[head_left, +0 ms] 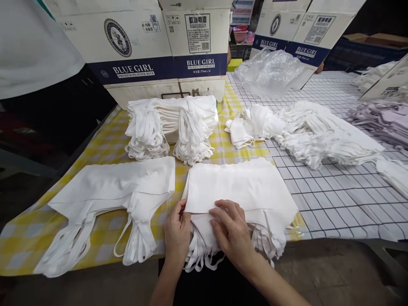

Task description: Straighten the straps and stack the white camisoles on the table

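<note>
A stack of white strappy camisole tops (pixel 242 182) lies in front of me at the table's near edge, with loose straps hanging over the edge. My left hand (pixel 177 229) pinches the left corner of the uppermost top between thumb and fingers. On the lower hem of that same top rests my right hand (pixel 231 229), its fingers bent and apart. A second, thinner pile of white tops (pixel 111 182) is spread out to the left, straps toward me. Behind both, a tall folded stack of white tops (pixel 185 112) has its straps bunched at the front.
Cardboard beer boxes (pixel 137 46) stand at the back, with clear plastic wrapping (pixel 269 70) by the right one. More white garments (pixel 331 131) and lilac garments (pixel 382 121) lie on the grid-patterned cloth (pixel 334 199). A person in a white top (pixel 35 51) stands at left.
</note>
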Demonstrator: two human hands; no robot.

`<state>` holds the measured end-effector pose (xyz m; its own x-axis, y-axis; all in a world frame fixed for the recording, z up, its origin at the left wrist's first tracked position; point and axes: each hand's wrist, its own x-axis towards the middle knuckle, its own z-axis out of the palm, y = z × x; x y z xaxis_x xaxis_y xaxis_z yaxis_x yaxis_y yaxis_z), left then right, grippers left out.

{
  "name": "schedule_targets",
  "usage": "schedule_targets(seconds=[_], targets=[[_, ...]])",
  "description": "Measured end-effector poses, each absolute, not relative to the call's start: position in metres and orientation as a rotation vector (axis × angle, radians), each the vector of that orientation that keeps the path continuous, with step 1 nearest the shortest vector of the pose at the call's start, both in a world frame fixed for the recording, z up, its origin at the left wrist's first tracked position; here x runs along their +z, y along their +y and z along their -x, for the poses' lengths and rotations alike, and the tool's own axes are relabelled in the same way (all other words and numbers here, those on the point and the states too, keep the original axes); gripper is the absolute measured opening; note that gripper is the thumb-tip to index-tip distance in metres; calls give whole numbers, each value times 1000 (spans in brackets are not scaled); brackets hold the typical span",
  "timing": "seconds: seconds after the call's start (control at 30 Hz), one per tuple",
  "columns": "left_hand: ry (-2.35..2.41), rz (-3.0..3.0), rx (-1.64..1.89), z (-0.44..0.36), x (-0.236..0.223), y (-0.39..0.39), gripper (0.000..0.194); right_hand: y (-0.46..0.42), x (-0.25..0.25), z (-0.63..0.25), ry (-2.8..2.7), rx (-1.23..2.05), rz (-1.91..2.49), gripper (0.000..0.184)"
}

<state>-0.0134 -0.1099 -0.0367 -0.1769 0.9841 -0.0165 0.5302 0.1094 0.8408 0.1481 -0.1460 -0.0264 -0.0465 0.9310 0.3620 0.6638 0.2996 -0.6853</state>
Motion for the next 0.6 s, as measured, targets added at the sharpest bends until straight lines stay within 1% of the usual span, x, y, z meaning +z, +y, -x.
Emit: schedule_targets(seconds=[0.13,0.43,0.5,0.6], targets=[[1760,-1418,930,14,-30,-110,28,-148,-25,-147,-1817,394,1439,23],[1527,-1016,942,13,-21,-111,48,-150,-29,-146,-1843,360,1442,27],[1500,-969,945,13,-20,-113,49,-150,-30,-146,-1840,360,1441,27],[1490,-958,970,14,-21,-114,45,-151,-31,-147,-1842,369,1442,28]])
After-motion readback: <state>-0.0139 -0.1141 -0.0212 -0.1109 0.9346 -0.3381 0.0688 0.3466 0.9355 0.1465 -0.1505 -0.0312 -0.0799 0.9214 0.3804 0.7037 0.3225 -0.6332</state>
